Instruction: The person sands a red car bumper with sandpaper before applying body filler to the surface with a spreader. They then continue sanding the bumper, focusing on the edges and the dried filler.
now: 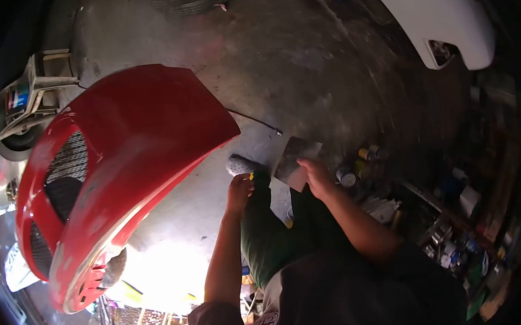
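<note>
My right hand (316,177) grips a flat grey board (295,157) by its near edge, holding it over the concrete floor. My left hand (239,189) is closed around a small tool with a yellow tip (251,176), held close beside the board. Below my hands are my green trouser legs (271,234) and a grey shoe (239,164). A large red car bumper (116,166) with black mesh grilles stands to the left of my hands, its curved edge close to my left hand.
A white car body panel (437,11) lies at the top right. Several small cans (357,168) stand on the floor right of the board, with cluttered shelves (459,233) beyond. A thin rod (258,123) lies on the floor. A vehicle wheel (20,140) is at far left.
</note>
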{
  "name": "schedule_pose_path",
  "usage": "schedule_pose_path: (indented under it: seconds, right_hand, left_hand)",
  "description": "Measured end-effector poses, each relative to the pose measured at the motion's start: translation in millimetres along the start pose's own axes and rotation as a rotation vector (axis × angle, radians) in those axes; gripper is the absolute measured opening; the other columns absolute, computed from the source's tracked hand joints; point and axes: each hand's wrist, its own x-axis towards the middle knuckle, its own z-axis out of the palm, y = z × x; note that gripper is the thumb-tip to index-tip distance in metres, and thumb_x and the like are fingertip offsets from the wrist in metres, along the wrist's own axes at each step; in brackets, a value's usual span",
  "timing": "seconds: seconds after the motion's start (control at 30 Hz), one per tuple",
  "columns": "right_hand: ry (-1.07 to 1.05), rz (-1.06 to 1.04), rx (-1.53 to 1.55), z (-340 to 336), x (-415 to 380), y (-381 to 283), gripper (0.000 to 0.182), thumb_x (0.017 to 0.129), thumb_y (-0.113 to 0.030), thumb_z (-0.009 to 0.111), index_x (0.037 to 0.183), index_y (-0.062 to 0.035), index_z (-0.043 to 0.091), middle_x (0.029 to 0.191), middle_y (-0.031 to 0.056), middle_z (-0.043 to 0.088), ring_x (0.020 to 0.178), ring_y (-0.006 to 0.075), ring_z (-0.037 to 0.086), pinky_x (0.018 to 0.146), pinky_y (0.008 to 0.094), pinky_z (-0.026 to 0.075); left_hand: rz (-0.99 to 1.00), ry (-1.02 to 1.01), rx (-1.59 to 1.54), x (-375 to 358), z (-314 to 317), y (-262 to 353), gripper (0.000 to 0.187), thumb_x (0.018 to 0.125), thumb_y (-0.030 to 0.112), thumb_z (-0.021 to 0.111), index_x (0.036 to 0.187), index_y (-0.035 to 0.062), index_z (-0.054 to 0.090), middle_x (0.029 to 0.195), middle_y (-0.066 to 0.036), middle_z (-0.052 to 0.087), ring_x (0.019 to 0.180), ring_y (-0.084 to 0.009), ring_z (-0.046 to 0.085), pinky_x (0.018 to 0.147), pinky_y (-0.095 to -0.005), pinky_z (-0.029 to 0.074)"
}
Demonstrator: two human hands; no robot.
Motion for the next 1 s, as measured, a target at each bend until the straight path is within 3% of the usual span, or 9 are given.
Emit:
schedule_pose_path:
  seconds: [0.1, 0.23, 0.4, 0.47, 0.57, 0.7, 0.83, 0.97, 1.0]
  right_hand:
    - [0.064, -0.198, -0.196, 16, 96, 43, 0.017, 0.091, -0.015, 0.069, 0.105, -0.0064, 0.066, 0.09, -0.0001, 0.066, 0.083, 0.0147, 0.063, 0.076, 0.0313, 0.048]
    - [0.227, -0.401, 0.062, 61, 189, 62, 0.022, 0.09, -0.016, 0.071, 0.108, -0.0053, 0.064, 0.094, 0.0013, 0.064, 0.085, 0.0145, 0.06, 0.076, 0.0317, 0.048]
    - [0.096, -0.208, 0.221, 58, 238, 54, 0.023, 0.089, -0.016, 0.073, 0.11, -0.0074, 0.065, 0.096, 0.0023, 0.063, 0.094, 0.0155, 0.061, 0.081, 0.0328, 0.049]
    - [0.001, -0.175, 0.306, 54, 257, 52, 0.021, 0.09, -0.016, 0.072, 0.109, -0.0085, 0.066, 0.094, 0.0023, 0.064, 0.092, 0.0168, 0.062, 0.081, 0.0333, 0.05]
    - [-0.279, -0.146, 0.358, 39, 296, 37, 0.02, 0.093, -0.019, 0.07, 0.11, -0.009, 0.066, 0.097, 0.0032, 0.068, 0.094, 0.0186, 0.065, 0.083, 0.0352, 0.051]
    - [-0.677, -0.039, 0.363, 57, 291, -2, 0.018, 0.097, -0.02, 0.068, 0.112, -0.0091, 0.068, 0.107, 0.0024, 0.07, 0.101, 0.0163, 0.067, 0.088, 0.0339, 0.053]
    - [-0.818, -0.06, 0.25, 72, 286, 6, 0.026, 0.096, -0.022, 0.07, 0.117, -0.0078, 0.066, 0.113, 0.003, 0.07, 0.105, 0.0188, 0.067, 0.093, 0.0339, 0.052]
    - [-0.865, -0.354, 0.023, 86, 240, 4, 0.029, 0.094, -0.017, 0.072, 0.119, -0.0031, 0.065, 0.111, 0.0028, 0.068, 0.103, 0.0156, 0.064, 0.091, 0.032, 0.05]
    - [-0.862, -0.464, -0.09, 83, 235, 4, 0.029, 0.094, -0.015, 0.072, 0.119, -0.0021, 0.065, 0.11, 0.0029, 0.068, 0.102, 0.0144, 0.063, 0.091, 0.0313, 0.049]
  left_hand:
    - [-0.088, -0.008, -0.053, 79, -18, -26, 0.028, 0.097, 0.017, 0.056, 0.122, 0.0061, 0.061, 0.09, -0.003, 0.067, 0.076, -0.0115, 0.063, 0.065, -0.0262, 0.051]
    - [0.037, 0.141, -0.188, 176, -44, -46, 0.036, 0.1, 0.029, 0.055, 0.13, 0.0102, 0.058, 0.114, -0.009, 0.067, 0.102, -0.0204, 0.065, 0.087, -0.0374, 0.052]
    - [0.641, 0.16, -0.3, 258, -75, -51, 0.056, 0.101, 0.043, 0.055, 0.144, 0.0085, 0.047, 0.138, -0.013, 0.057, 0.125, -0.0314, 0.057, 0.106, -0.0479, 0.049]
    - [0.593, -0.013, -0.77, 250, -77, -16, 0.062, 0.1, 0.045, 0.057, 0.147, 0.007, 0.042, 0.143, -0.013, 0.052, 0.129, -0.0321, 0.054, 0.108, -0.0494, 0.048]
    - [0.564, -0.019, -0.753, 238, -91, -6, 0.066, 0.1, 0.046, 0.057, 0.149, 0.0054, 0.04, 0.145, -0.014, 0.051, 0.13, -0.0308, 0.054, 0.107, -0.0493, 0.05]
    - [0.85, 0.244, -0.503, 225, -94, -4, 0.056, 0.1, 0.036, 0.061, 0.143, 0.0036, 0.045, 0.137, -0.014, 0.055, 0.119, -0.0283, 0.06, 0.1, -0.0421, 0.052]
    - [0.864, 0.377, -0.447, 179, -76, 9, 0.051, 0.102, 0.037, 0.057, 0.139, 0.0038, 0.049, 0.132, -0.013, 0.06, 0.117, -0.0264, 0.061, 0.1, -0.0419, 0.051]
    - [0.9, 0.358, -0.563, 164, -62, -11, 0.052, 0.104, 0.043, 0.05, 0.135, 0.0024, 0.053, 0.129, -0.013, 0.063, 0.117, -0.0255, 0.062, 0.1, -0.0426, 0.049]
    - [0.87, 0.396, -0.625, 167, -59, -12, 0.066, 0.104, 0.056, 0.041, 0.139, 0.0016, 0.05, 0.134, -0.015, 0.061, 0.119, -0.0272, 0.061, 0.101, -0.0437, 0.047]
